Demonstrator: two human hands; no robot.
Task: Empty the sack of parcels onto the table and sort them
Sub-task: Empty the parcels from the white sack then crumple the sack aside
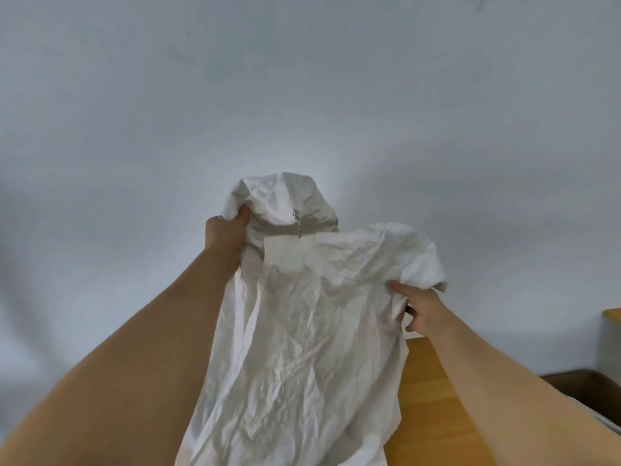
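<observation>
**Desk:** Where do you put the job right now?

**Me:** Early, by my reading. I've got one white sack (pixel 302 331) lifted high in front of the wall (pixel 302 79), hanging down toward the table (pixel 433 398). My left hand (pixel 225 238) is bunched around a fistful of the fabric at the upper left. My right hand (pixel 420 309) grips the upper right corner, thumb on the near face and fingers curled behind it. The hands are apart, one on each top corner, with the cloth stretched between them.

**Desk:** Parcels out yet?

**Me:** I can't count a single one. The sack blocks most of the table, and its lower end runs out of view. It hangs crumpled and fairly flat, so I'd guess it's empty or nearly so, but I can't tell. Sorting I judge not begun.

**Desk:** Tally, then?

**Me:** One sack, two hands, zero parcels visible, one strip of wooden table. At far right there's one dark rounded object (pixel 584 385) I can't identify.
</observation>
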